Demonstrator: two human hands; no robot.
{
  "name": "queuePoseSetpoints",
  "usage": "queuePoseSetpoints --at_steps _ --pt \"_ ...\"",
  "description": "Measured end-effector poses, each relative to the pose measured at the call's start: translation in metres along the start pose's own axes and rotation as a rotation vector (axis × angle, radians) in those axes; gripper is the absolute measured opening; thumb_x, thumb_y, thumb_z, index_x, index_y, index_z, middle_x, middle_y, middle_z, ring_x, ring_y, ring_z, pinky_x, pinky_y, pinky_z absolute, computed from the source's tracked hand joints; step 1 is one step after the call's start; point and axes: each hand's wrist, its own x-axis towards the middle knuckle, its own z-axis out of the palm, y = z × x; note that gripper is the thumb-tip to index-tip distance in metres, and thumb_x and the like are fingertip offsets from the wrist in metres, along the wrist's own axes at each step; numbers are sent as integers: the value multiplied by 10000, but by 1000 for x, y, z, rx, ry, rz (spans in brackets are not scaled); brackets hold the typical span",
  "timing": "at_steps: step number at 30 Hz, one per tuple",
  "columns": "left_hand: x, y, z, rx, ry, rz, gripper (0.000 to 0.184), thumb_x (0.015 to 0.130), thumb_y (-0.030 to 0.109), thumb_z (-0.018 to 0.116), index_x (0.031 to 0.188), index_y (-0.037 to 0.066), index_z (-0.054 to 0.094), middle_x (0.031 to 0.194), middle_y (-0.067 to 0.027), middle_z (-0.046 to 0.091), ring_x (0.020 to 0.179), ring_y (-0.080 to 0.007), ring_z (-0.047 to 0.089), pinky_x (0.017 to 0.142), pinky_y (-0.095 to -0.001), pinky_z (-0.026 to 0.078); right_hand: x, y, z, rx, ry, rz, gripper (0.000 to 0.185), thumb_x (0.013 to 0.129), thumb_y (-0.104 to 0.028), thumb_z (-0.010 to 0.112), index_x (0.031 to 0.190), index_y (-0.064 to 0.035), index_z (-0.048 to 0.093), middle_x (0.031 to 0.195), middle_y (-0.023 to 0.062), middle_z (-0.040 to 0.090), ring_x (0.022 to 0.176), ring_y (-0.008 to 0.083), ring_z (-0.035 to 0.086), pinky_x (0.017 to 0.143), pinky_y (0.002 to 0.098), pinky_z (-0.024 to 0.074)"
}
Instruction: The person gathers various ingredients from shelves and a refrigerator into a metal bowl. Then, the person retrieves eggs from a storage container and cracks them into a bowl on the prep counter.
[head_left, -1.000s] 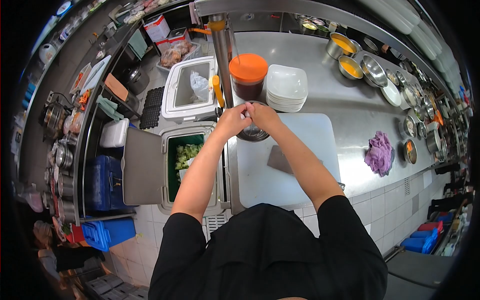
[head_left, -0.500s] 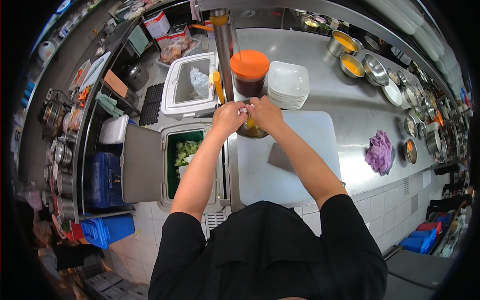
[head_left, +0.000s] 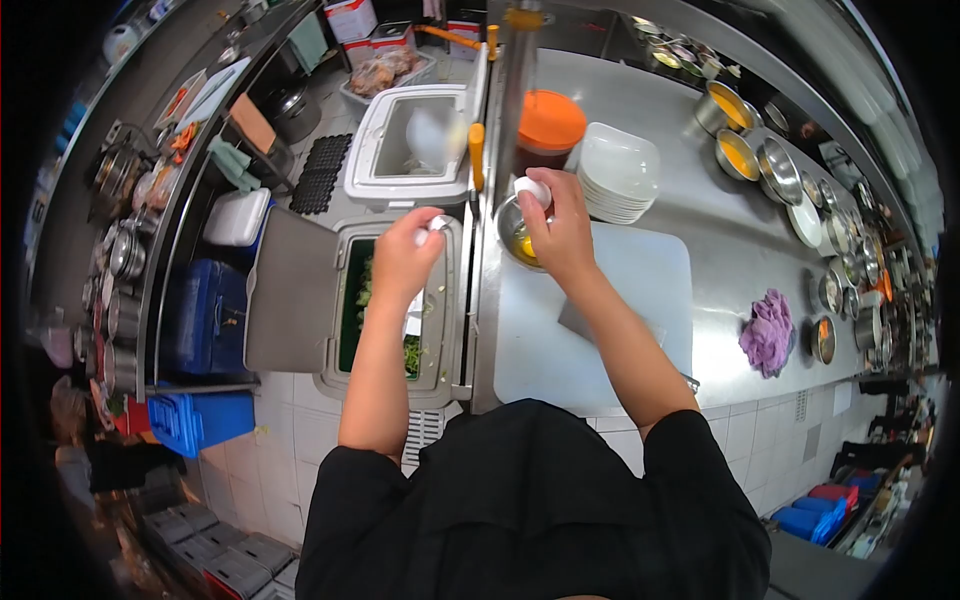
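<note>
Eggshells (head_left: 534, 191), white: one in each hand. Left hand (head_left: 403, 260): fingers curled tight round its shell, above the bin (head_left: 450, 310), forearm stretched forward. Right hand (head_left: 562, 232): thumb and fingers pinching its shell near the far edge of the bowl (head_left: 507, 222), forearm slanting inward over the board (head_left: 540, 365). Yolk (head_left: 525, 244): in bowl. Change from half a second ago: hands, then together above the bowl, now apart, left over the bin.

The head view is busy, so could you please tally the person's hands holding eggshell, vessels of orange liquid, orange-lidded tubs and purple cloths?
Left hand and right hand holding eggshell: 2
Vessels of orange liquid: 2
Orange-lidded tub: 1
Purple cloth: 1
Total: 6
</note>
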Motion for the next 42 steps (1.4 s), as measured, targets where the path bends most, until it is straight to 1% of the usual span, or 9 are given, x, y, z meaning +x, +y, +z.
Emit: queuePoseSetpoints --at_steps 4,13,17,19,23,27,33,37,42 --pt "-32 -23 -61 -58 162 -134 286 803 104 638 1069 16 691 917 -99 709 813 -152 649 754 -286 506 4 -58 28 213 -16 -162 308 899 -162 641 1163 -17 576 1120 156 544 988 271 563 715 309 519" --pt "-72 -78 -111 77 227 -238 335 837 235 686 1093 20 689 919 -137 702 818 -221 669 764 -331 513 -5 -95 121 398 -126 -224 353 896 -170 636 1209 -22 564 1174 188 536 1025 337 576 829 393 515" --pt "-88 -154 -92 480 102 -441 443 922 399 589 1161 35 668 887 -146 699 832 -286 675 756 -396 502 -56 -45 170 -64 -464 -146 485 883 -180 629 1345 -101 503 1343 232 492 1139 414 565 945 435 487" --pt "-89 -196 -76 110 83 -539 427 966 378 520 1160 27 665 843 -138 693 810 -266 671 746 -384 500 -83 -27 170 -72 -780 -8 566 844 -157 648 1374 -91 464 1343 233 490 1148 400 564 947 442 485" --pt "-77 -145 -23 -397 176 -377 417 1023 338 440 1175 17 660 920 -57 674 799 -140 605 730 -294 482 -110 -40 148 99 -797 -79 649 795 -147 667 1397 -79 434 1295 258 496 1101 424 571 921 461 489" --pt "-53 -70 -2 -656 3 -546 572 1036 501 380 1369 60 526 1181 -91 608 978 -139 593 824 -275 499 -84 -50 119 35 -646 82 503 790 -169 695 1247 -57 516 1139 202 565 1028 384 602 840 457 513" --pt "-40 -7 13 -675 -231 -396 613 1034 515 362 1440 63 437 1324 -143 551 1072 -189 594 844 -316 506 -51 -8 51 130 -403 219 460 818 -233 722 1197 -43 543 1030 144 637 821 299 660 733 391 529" --pt "-30 -11 13 -515 -188 -321 482 1033 378 457 1373 38 491 1283 -136 585 1006 -184 631 801 -298 509 0 28 19 665 -74 672 405 915 -269 656 1242 -69 527 998 74 628 745 136 629 574 280 517" --pt "-36 -12 15 -497 -218 -307 419 1010 308 525 1316 22 535 1229 -103 618 943 -146 630 757 -271 508 48 49 17 942 382 833 411 963 -278 584 1306 -81 473 1032 67 603 709 127 613 509 253 489"
